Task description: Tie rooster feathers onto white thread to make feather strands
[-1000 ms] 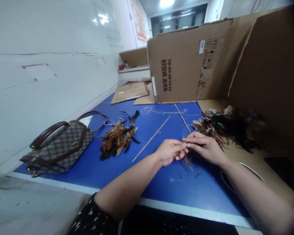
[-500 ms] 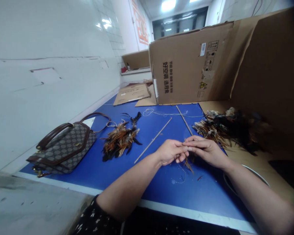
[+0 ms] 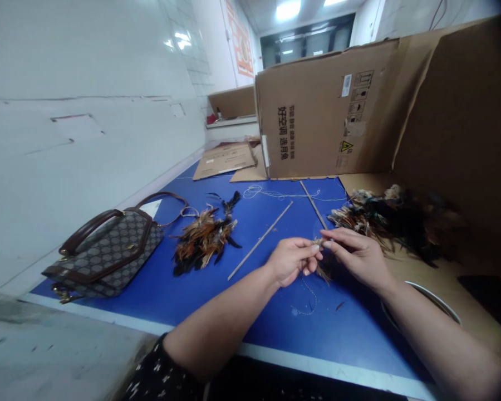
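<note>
From the head camera, the left hand (image 3: 293, 259) and the right hand (image 3: 359, 256) meet fingertip to fingertip just above the blue counter (image 3: 183, 289). Both are closed in a pinch on the top of a small feather bundle (image 3: 322, 271), whose brown tips hang down between them and nearly reach the counter. A loose thread (image 3: 305, 302) curls on the counter just below the hands.

To the left of the hands lies a thin stick (image 3: 260, 240), slanting away from the person. Beyond it is a pile of orange and black feathers (image 3: 204, 236), and further left a patterned handbag (image 3: 104, 253) with a brown handle lies against the white wall. A second stick (image 3: 313, 205) runs from just behind the right hand toward the back, past a tangle of pale string (image 3: 275, 193). Just behind the right hand a larger heap of dark feathers (image 3: 396, 220) rests on a cardboard sheet (image 3: 442, 267). A white ring (image 3: 438, 301) shows beside the right forearm.

A big cardboard box (image 3: 325, 111) stands across the far end of the counter, with flat cardboard (image 3: 225, 159) lying to its left. The box carries black Chinese characters printed sideways, a white sticker, handling symbols and a yellow warning triangle, all too small to read with certainty. An orange poster (image 3: 242, 39) on the far wall is unreadable.
</note>
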A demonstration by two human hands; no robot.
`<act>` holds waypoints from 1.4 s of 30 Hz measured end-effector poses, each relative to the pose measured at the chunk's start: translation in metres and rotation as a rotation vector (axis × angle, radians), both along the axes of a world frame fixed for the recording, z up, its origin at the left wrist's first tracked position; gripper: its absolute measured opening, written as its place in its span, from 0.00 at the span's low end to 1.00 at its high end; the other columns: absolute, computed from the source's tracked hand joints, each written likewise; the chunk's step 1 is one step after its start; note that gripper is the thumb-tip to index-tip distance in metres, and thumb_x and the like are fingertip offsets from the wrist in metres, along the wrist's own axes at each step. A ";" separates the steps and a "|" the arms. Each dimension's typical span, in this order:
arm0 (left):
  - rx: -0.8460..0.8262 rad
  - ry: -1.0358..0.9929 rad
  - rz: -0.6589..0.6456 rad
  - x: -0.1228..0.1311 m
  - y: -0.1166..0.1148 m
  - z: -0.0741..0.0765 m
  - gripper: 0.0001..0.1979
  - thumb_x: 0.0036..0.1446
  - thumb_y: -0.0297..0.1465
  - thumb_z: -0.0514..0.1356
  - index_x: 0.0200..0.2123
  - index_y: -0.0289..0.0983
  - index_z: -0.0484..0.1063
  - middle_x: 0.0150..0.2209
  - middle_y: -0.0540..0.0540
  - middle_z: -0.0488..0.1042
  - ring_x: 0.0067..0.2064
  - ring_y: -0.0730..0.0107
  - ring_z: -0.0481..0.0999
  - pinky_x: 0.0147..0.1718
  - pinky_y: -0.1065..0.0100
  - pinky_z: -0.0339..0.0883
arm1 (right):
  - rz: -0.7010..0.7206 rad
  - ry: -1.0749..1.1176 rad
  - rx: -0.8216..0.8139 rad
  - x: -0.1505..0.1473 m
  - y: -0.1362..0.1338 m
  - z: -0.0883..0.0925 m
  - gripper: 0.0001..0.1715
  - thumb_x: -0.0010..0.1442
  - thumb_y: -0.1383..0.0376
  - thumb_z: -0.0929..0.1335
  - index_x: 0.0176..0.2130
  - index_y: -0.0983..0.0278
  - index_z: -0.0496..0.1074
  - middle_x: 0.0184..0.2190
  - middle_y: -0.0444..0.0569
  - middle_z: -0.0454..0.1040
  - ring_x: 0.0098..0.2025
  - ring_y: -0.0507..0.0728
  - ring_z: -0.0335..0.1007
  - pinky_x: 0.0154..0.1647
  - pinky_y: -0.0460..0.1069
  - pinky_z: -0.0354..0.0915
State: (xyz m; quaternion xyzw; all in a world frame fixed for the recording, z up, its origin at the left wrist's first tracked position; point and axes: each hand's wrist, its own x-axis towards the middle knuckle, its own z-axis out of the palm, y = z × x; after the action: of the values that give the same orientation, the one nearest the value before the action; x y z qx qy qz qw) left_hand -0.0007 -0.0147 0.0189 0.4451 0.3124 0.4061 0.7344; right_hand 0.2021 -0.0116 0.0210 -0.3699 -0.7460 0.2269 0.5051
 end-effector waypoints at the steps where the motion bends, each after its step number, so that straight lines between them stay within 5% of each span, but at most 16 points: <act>1: -0.006 -0.003 0.007 0.001 0.000 0.001 0.20 0.50 0.42 0.73 0.32 0.29 0.76 0.21 0.47 0.73 0.19 0.77 0.68 0.18 0.73 0.54 | 0.000 -0.001 0.011 -0.001 -0.001 0.000 0.16 0.66 0.62 0.72 0.53 0.57 0.81 0.46 0.51 0.82 0.45 0.57 0.80 0.52 0.53 0.74; 10: -0.008 0.022 0.041 0.002 -0.001 0.001 0.21 0.49 0.43 0.73 0.31 0.29 0.76 0.20 0.47 0.72 0.19 0.76 0.68 0.18 0.72 0.55 | 0.105 -0.048 0.011 -0.006 -0.003 0.005 0.15 0.68 0.59 0.70 0.51 0.58 0.82 0.46 0.53 0.82 0.48 0.59 0.79 0.53 0.53 0.75; 12: -0.003 -0.018 0.081 0.003 0.001 0.001 0.21 0.48 0.42 0.74 0.31 0.29 0.76 0.22 0.47 0.73 0.20 0.77 0.68 0.18 0.73 0.54 | 0.103 -0.032 -0.106 -0.008 -0.006 0.006 0.21 0.68 0.55 0.69 0.56 0.60 0.79 0.46 0.54 0.82 0.45 0.59 0.80 0.48 0.53 0.76; 16: 0.035 -0.132 0.174 0.003 0.004 0.001 0.19 0.49 0.40 0.74 0.33 0.30 0.75 0.29 0.46 0.76 0.21 0.79 0.69 0.18 0.73 0.55 | 0.231 0.016 -0.448 -0.011 -0.009 0.004 0.31 0.67 0.51 0.69 0.63 0.64 0.72 0.31 0.48 0.80 0.24 0.52 0.71 0.25 0.47 0.71; 18: 0.045 -0.158 0.192 0.003 0.004 0.001 0.19 0.50 0.39 0.73 0.34 0.30 0.75 0.31 0.45 0.77 0.22 0.79 0.69 0.19 0.73 0.55 | 0.286 0.070 -0.515 -0.011 -0.009 0.001 0.32 0.65 0.50 0.71 0.61 0.64 0.72 0.29 0.46 0.78 0.21 0.50 0.67 0.23 0.46 0.69; 27: 0.062 -0.082 0.199 0.003 -0.002 0.006 0.22 0.52 0.41 0.72 0.42 0.29 0.79 0.27 0.47 0.75 0.20 0.81 0.63 0.18 0.73 0.47 | 0.296 0.127 -0.534 -0.011 -0.009 0.002 0.22 0.62 0.50 0.73 0.45 0.65 0.73 0.26 0.43 0.73 0.22 0.49 0.67 0.23 0.46 0.68; 32: 0.095 -0.024 0.283 0.003 -0.001 0.005 0.21 0.49 0.41 0.74 0.41 0.31 0.81 0.36 0.44 0.77 0.21 0.85 0.60 0.17 0.74 0.43 | 0.274 0.112 -0.496 -0.011 -0.008 -0.005 0.25 0.61 0.52 0.75 0.51 0.63 0.73 0.28 0.43 0.73 0.22 0.50 0.69 0.24 0.46 0.70; 37: 0.122 -0.058 0.278 0.006 -0.004 0.007 0.17 0.47 0.38 0.75 0.34 0.31 0.80 0.44 0.42 0.75 0.24 0.85 0.63 0.19 0.74 0.45 | 0.209 0.066 -0.453 -0.012 -0.008 -0.004 0.19 0.62 0.51 0.73 0.44 0.63 0.77 0.26 0.44 0.75 0.20 0.50 0.68 0.22 0.45 0.69; 42: 0.111 -0.096 0.269 0.005 -0.003 0.006 0.16 0.49 0.37 0.74 0.35 0.31 0.79 0.35 0.47 0.72 0.24 0.84 0.61 0.20 0.75 0.46 | 0.210 0.080 -0.467 -0.011 -0.010 0.002 0.19 0.65 0.49 0.70 0.39 0.62 0.75 0.28 0.45 0.76 0.20 0.50 0.67 0.21 0.45 0.70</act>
State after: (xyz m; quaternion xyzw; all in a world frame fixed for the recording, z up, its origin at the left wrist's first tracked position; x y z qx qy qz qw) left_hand 0.0044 -0.0178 0.0249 0.4190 0.3107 0.5383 0.6619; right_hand 0.1915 -0.0217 0.0228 -0.3877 -0.6873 0.4585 0.4088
